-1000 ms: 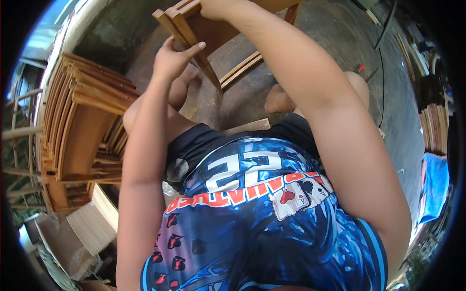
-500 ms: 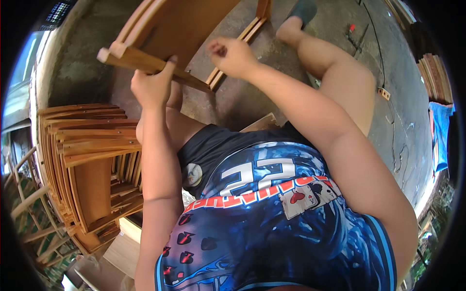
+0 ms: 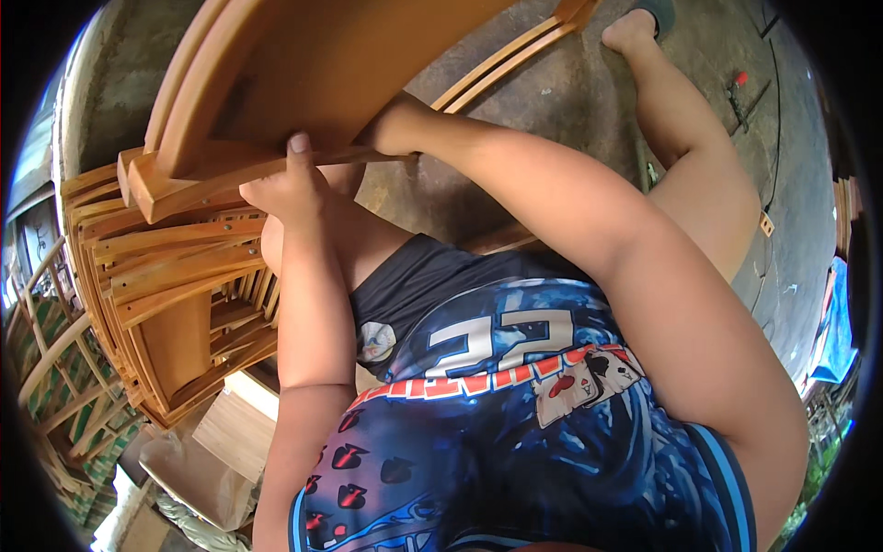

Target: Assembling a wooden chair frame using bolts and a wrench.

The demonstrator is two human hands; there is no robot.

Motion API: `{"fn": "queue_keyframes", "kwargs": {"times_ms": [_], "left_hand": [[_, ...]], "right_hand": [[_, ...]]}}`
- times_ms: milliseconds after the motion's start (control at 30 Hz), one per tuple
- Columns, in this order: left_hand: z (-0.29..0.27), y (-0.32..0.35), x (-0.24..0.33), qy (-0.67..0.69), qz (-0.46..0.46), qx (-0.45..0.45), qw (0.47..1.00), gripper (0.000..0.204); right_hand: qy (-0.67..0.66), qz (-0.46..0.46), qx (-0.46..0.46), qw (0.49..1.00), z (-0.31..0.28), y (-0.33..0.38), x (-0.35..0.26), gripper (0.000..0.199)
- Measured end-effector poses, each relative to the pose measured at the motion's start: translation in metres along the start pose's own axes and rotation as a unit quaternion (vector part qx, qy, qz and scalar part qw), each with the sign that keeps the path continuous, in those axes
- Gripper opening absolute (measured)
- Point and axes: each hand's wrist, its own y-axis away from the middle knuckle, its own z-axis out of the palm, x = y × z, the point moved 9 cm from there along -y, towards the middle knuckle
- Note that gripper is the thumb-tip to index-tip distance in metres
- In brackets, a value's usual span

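Note:
A varnished wooden folding chair (image 3: 303,74) with a broad flat panel and paired side rails is tilted up before me at the upper left. My left hand (image 3: 290,189) is closed round its near crossbar, with the thumb lying over the top. My right hand (image 3: 397,127) reaches in at the panel's right edge, by the far end of that crossbar. Its fingers are hidden behind the wood, so their grip does not show. Two slim parallel rails (image 3: 501,64) run on beyond it toward the upper right.
Several similar wooden chairs (image 3: 175,267) are stacked at my left. A pale board (image 3: 235,428) lies below them. My bare leg (image 3: 699,175) stretches across the concrete floor (image 3: 579,129) at right. A cable, a red-tipped tool (image 3: 739,81) and a blue sheet (image 3: 835,322) are farther right.
The chair has come closer and its near corner has moved down and left. My right hand has gone from free air beside the chair to its panel edge. My left hand keeps its hold.

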Motion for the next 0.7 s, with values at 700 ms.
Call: {"fn": "queue_keyframes", "kwargs": {"times_ms": [700], "left_hand": [[0.012,0.005,-0.017,0.032,0.03,-0.001,0.999,0.073]], "right_hand": [[-0.086,0.132,0.078,0.984,-0.028,0.03,0.0,0.022]]}}
